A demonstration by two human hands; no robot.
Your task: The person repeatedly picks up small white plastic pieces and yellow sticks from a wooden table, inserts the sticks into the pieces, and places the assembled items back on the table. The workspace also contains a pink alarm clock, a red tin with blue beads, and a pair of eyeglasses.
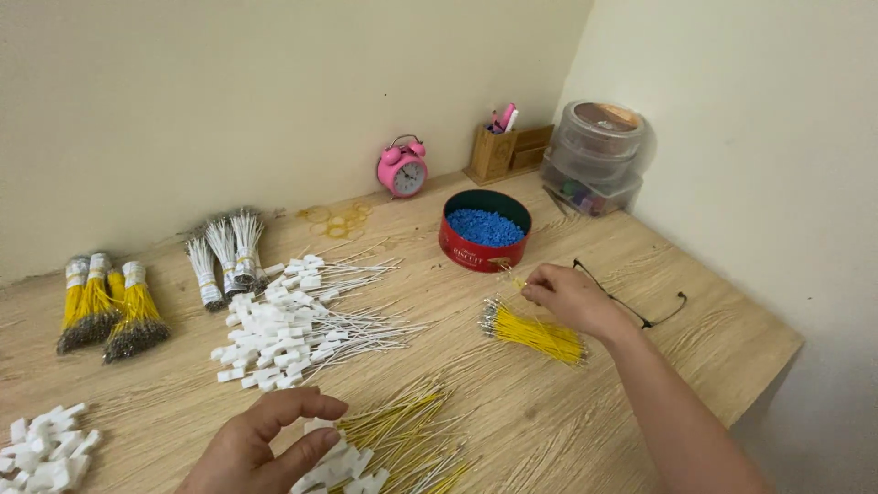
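Note:
My right hand [572,295] pinches a thin yellow wire [510,277] just in front of a round red tin [484,231] filled with small blue pieces. Under that hand lies a loose bundle of yellow wires [532,332]. My left hand [265,445] hovers at the near edge, fingers spread and holding nothing, above a pile of yellow wires with white connectors [389,446]. In the middle of the wooden table [585,412] lies a heap of white wires with white connectors [297,322].
Tied yellow wire bundles [108,308] and white wire bundles [222,254] lie at the left. Loose white connectors [46,448] sit at the near left corner. A pink alarm clock [402,167], wooden pen holder [496,148], stacked clear containers [596,155] and black glasses [640,297] are further back and right.

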